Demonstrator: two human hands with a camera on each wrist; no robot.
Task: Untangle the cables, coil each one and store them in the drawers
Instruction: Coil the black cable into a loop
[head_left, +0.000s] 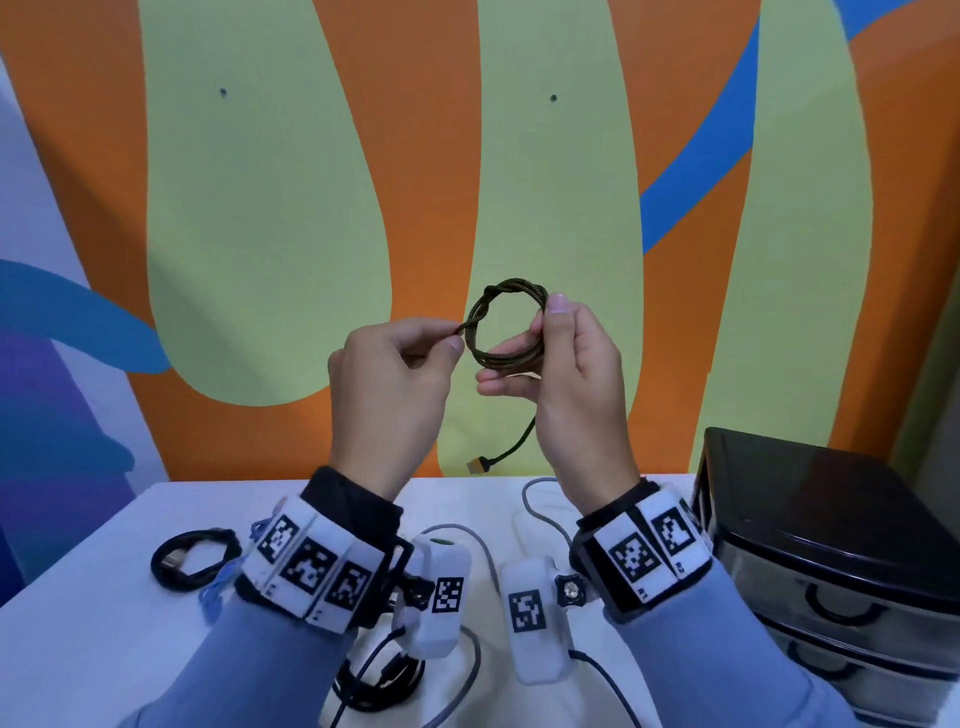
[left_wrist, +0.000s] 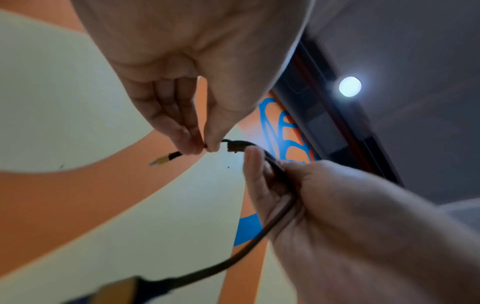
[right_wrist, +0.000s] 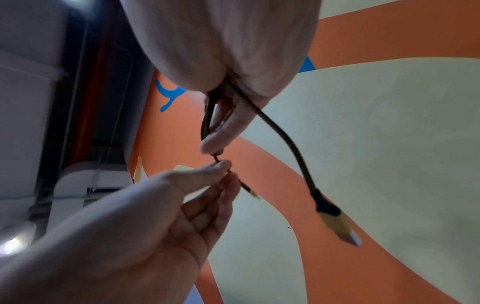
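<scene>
— Over on the left of the white table (head_left: 93, 639), is that one finished?
— The black cable (head_left: 193, 558) lies coiled there, so I'd judge it done but not yet put away; a bit of blue cable (head_left: 215, 590) sits just beside it.
— And up in the air?
— Her left hand (head_left: 387, 374) pinches the thin end of the braided cable (head_left: 506, 325) between thumb and fingertips. The loops are gripped in her right hand (head_left: 569, 374), with the gold plug (head_left: 475, 465) dangling below.
— So nearly coiled?
— Looks like she's tucking the tail. A grey cable (head_left: 540, 506) still sprawls loose on the table, and the black drawer unit (head_left: 831, 561) at the right is shut, with no cable seen going in yet.
</scene>
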